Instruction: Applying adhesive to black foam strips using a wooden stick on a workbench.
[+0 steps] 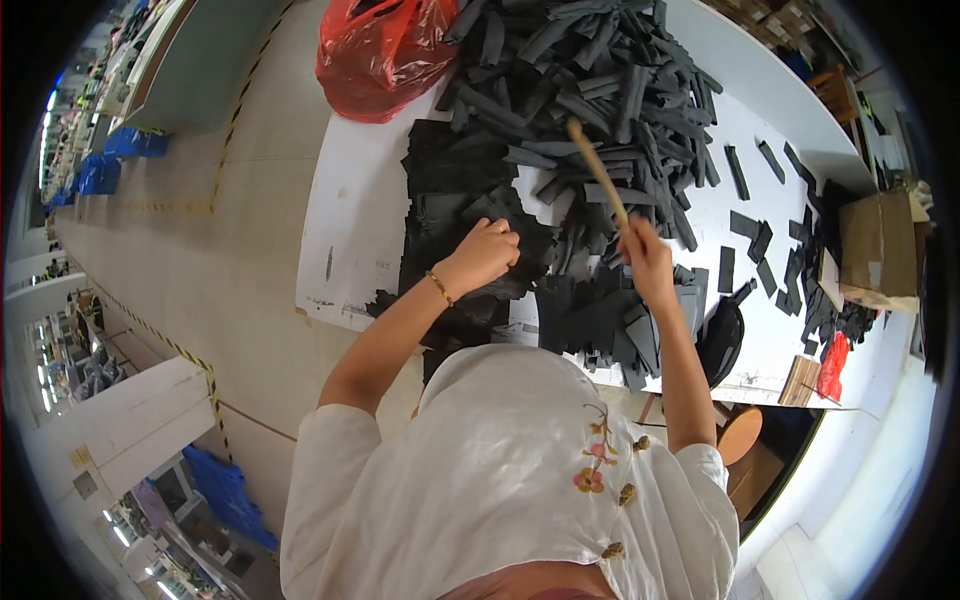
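My right hand [647, 262] is wrapped round the lower end of a slim, light wooden stick [600, 175], which slants up to the left over black pieces. Its far tip is a little thicker and yellowish; I cannot tell whether it is a brush. With fingers curled together, my left hand [485, 256] rests on a ragged-edged layer of black sheet pieces [440, 215]. Whatever those fingers pinch is hidden. Beyond my right hand rises a large heap of dark grey strips [590, 75]. Flat dark pieces [580, 310] lie stacked between my forearms.
A red plastic bag [385, 60] sits at the table's far left. On the right, loose dark strips [765, 240] are scattered, with a cardboard box [880, 245], a black pouch [722, 335] and a small red bag [833, 368]. A round stool [740, 435] stands below the white table [345, 200].
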{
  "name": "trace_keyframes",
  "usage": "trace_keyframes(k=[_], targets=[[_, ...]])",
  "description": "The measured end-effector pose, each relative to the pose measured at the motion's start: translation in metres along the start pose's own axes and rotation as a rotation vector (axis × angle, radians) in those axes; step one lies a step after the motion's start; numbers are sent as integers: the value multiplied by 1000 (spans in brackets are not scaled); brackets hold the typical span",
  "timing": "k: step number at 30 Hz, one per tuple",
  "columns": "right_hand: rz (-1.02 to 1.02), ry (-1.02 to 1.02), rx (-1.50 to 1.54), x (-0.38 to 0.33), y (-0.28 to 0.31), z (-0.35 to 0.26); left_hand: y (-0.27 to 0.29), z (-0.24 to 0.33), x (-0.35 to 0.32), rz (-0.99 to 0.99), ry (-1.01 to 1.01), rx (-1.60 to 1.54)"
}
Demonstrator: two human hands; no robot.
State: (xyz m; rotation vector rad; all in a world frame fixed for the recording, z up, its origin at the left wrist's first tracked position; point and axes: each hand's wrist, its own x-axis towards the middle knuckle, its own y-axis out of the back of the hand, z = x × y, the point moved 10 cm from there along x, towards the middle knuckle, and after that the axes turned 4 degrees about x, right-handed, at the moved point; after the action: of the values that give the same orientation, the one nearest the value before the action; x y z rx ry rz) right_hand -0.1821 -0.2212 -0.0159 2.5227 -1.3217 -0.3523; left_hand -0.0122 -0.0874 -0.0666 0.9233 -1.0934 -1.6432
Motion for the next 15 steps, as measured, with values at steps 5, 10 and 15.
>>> trace_keyframes(k=[5, 10, 15], targets=[[-16, 240, -597, -93, 20, -20, 26, -18, 4, 101, 92, -391], [7, 331, -684, -111, 19, -27, 45, -21, 5, 125, 106, -423], [43, 421, -768, -108, 9, -29, 60, -15, -2, 166, 127, -423]])
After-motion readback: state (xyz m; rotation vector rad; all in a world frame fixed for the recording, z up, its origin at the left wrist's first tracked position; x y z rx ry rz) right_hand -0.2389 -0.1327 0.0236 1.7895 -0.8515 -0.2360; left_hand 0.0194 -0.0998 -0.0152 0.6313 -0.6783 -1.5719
